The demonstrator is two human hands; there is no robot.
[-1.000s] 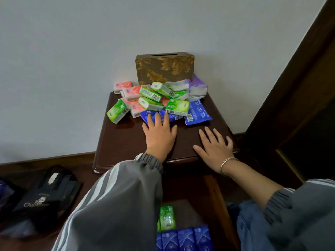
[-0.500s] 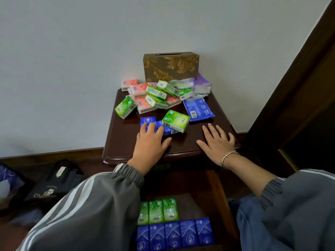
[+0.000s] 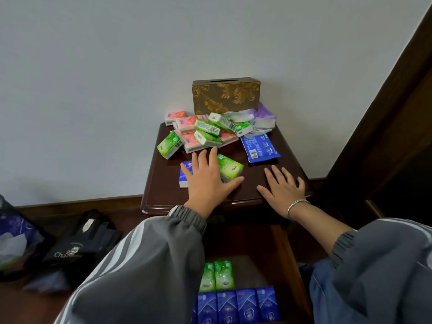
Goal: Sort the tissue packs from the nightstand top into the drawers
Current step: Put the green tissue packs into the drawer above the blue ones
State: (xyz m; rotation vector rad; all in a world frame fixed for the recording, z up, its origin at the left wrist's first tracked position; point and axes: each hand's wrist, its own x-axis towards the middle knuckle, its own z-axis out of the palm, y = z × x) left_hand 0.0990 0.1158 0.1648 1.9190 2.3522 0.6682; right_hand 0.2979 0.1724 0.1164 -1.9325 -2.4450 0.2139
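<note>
A heap of green, pink, blue and purple tissue packs point(image 3: 208, 130) lies at the back of the dark wooden nightstand top point(image 3: 292, 157). My left hand point(image 3: 208, 181) lies flat, fingers spread, over a blue pack point(image 3: 184, 175) and a green pack point(image 3: 230, 168) near the front. My right hand point(image 3: 284, 188) rests flat on the bare top at the front right, holding nothing. Below, the open drawer point(image 3: 278, 258) holds green packs point(image 3: 217, 275) and a row of blue packs point(image 3: 238, 304).
A gold-patterned tissue box point(image 3: 225, 94) stands against the wall behind the heap. A flat blue wipes pouch point(image 3: 259, 148) lies right of the heap. On the floor at left sit a black bag point(image 3: 79, 244) and a plastic bag point(image 3: 14, 239). Dark wooden furniture point(image 3: 385, 136) rises at right.
My left hand drew a blue pack and a green pack away from the heap toward the front edge. My right hand stayed flat. The view shifted, showing more of the drawer.
</note>
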